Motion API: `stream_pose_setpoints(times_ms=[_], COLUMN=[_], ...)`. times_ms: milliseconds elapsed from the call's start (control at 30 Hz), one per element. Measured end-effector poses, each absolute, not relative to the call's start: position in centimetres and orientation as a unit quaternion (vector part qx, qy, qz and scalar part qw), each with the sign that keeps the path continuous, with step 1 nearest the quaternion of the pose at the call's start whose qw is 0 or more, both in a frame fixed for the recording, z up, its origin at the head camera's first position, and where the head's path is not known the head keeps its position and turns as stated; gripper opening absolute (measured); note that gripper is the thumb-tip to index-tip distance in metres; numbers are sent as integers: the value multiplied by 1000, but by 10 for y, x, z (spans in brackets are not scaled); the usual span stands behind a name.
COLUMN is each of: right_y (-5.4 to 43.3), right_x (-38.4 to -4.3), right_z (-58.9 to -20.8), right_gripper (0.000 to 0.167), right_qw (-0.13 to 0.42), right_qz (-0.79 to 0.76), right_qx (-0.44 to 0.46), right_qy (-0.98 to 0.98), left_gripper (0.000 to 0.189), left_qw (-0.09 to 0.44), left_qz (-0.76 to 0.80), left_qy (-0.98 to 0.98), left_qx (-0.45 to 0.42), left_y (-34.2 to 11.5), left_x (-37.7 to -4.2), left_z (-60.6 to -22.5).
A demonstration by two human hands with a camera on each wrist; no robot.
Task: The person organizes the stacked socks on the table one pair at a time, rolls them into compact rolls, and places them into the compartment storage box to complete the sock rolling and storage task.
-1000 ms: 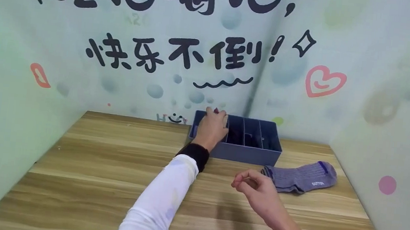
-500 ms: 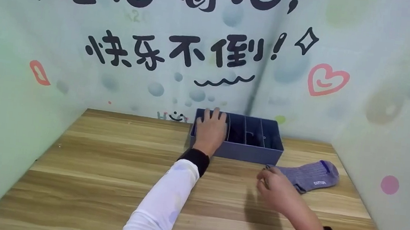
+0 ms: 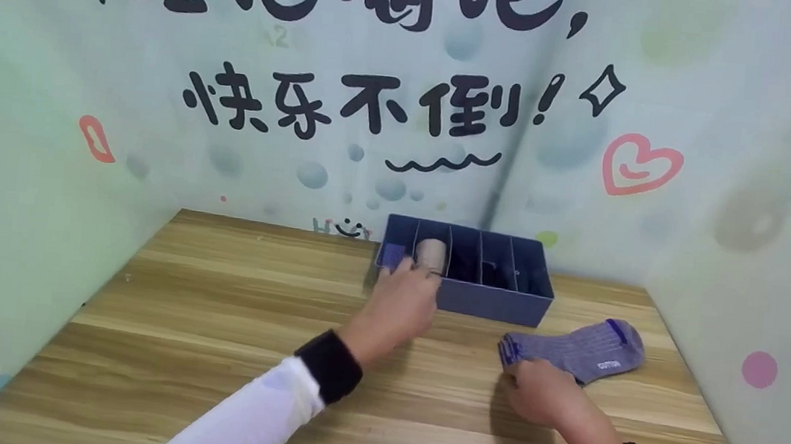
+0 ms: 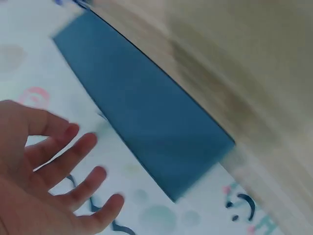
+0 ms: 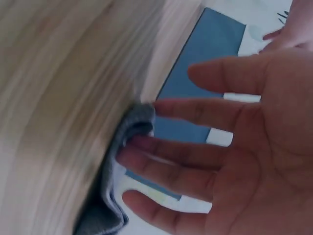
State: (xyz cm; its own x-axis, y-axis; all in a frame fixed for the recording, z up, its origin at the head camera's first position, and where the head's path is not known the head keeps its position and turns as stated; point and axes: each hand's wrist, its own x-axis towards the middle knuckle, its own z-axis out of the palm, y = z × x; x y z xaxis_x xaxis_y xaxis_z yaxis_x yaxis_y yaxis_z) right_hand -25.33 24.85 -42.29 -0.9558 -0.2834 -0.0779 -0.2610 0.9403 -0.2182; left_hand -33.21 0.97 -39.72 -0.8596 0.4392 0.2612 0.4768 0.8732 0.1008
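A grey sock [image 3: 587,345] with blue trim and "COTTON" lettering lies flat at the right of the wooden table. At its cuff end is my right hand [image 3: 546,392]. Seen from the right wrist, the fingers of that hand [image 5: 234,147] reach out fairly straight and touch the sock's edge [image 5: 105,191]. My left hand [image 3: 398,309] is just in front of the blue divided box [image 3: 493,304]. In the left wrist view, that hand [image 4: 54,171] has loosely bent, spread fingers and holds nothing. A beige rolled item [image 3: 431,254] stands in the box's second compartment.
The box's leftmost compartment holds a purple-blue item [image 3: 393,254]. Dark items lie in compartments farther right, too shadowed to tell. A printed cloth wall [image 3: 297,191] rises right behind the box, and side walls flank the table [image 3: 212,320].
My left hand has withdrawn from the box toward me, and the beige roll is now visible there. My right hand has moved right and down to the sock's cuff.
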Motion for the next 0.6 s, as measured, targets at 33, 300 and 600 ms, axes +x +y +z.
stream_pose_setpoints(times_ms=[33, 300, 600], right_y=[246, 222, 202], right_x=[-252, -226, -205], right_z=[-423, -426, -418], right_gripper=[17, 18, 14], right_qw=[53, 19, 171], right_qz=[-103, -94, -183], right_qx=[-152, -319, -412], right_qy=[982, 943, 876], left_gripper=[31, 38, 31], left_qw=[109, 27, -9], left_qz=[-80, -24, 28], left_qy=[-958, -937, -928], left_qx=[-253, -348, -372], left_y=[9, 14, 4], left_x=[-321, -246, -204], left_z=[-400, -425, -439])
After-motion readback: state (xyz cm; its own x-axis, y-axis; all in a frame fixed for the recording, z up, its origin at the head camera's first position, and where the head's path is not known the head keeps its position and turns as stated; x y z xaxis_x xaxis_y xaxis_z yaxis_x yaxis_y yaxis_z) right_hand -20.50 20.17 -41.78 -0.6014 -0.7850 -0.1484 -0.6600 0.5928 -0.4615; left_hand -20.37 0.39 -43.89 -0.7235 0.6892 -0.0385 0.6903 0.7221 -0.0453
